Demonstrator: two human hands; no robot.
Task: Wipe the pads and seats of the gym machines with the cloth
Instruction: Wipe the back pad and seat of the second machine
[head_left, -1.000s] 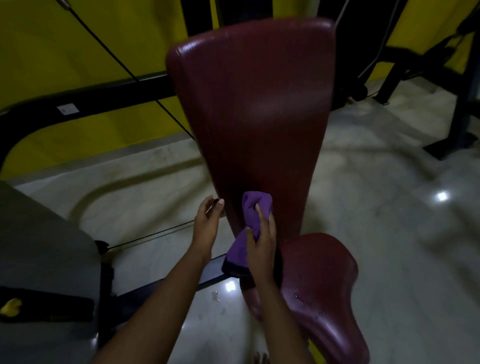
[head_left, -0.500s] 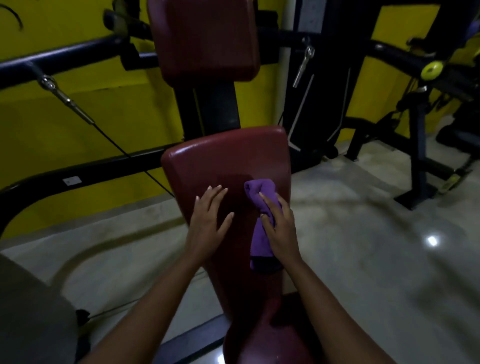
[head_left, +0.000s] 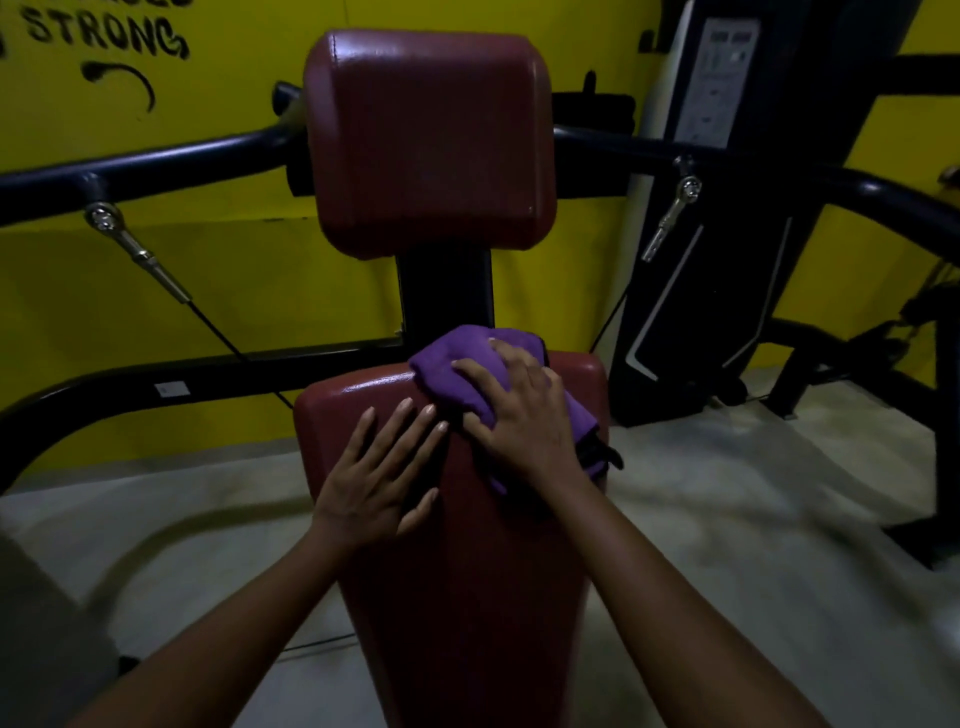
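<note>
Under right grip (head_left: 524, 415): middle of purple cloth (head_left: 457, 358), hidden.
Beneath that cloth: top right corner of back pad (head_left: 467, 571), hidden.
Well below both grips: pad's lower end, cut off at bottom edge.
Up and left of left grip (head_left: 379, 478): wall lettering (head_left: 104, 36), upper line cut off.
Left of left grip: white sticker (head_left: 171, 388), print too small to read.
Up and right of right grip: panel label (head_left: 724, 78), unreadable.

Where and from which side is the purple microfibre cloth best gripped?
Probably by the thick bunched fold of the purple microfibre cloth on the top edge of the maroon vinyl back pad, from above, palm down, as the right hand does. The wad stands proud there; its tail hangs off the pad's right side.
</note>
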